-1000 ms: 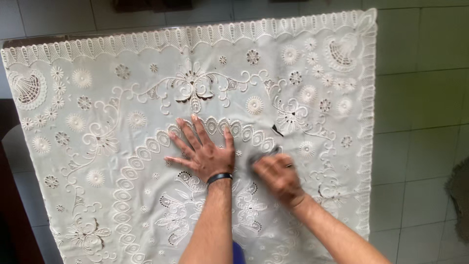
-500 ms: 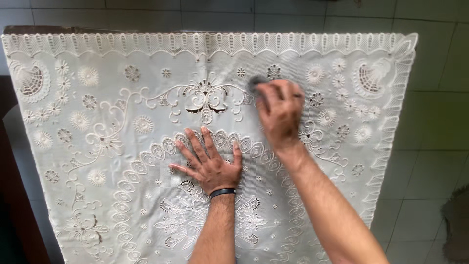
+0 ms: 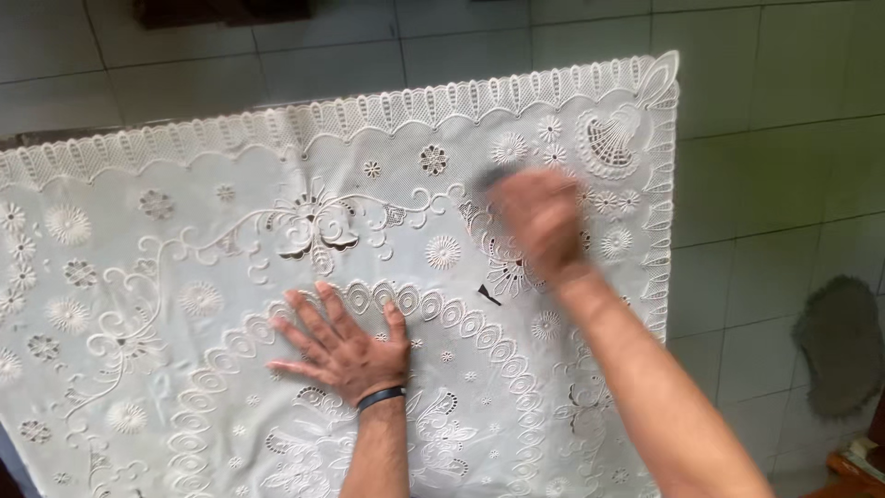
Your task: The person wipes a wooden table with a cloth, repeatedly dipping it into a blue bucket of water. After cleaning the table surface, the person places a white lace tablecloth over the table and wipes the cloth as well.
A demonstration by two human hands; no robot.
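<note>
Head view, our left hand (image 3: 346,349) spread flat on white lace cloth (image 3: 184,277), our right hand (image 3: 539,221) blurred, grip unclear, grey tiled floor (image 3: 774,111) beyond.

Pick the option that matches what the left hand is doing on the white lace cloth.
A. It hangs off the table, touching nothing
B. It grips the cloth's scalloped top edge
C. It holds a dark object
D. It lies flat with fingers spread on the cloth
D: the left hand, with a dark band at the wrist, lies palm down with fingers spread on the lace cloth, well below the top edge.
</note>
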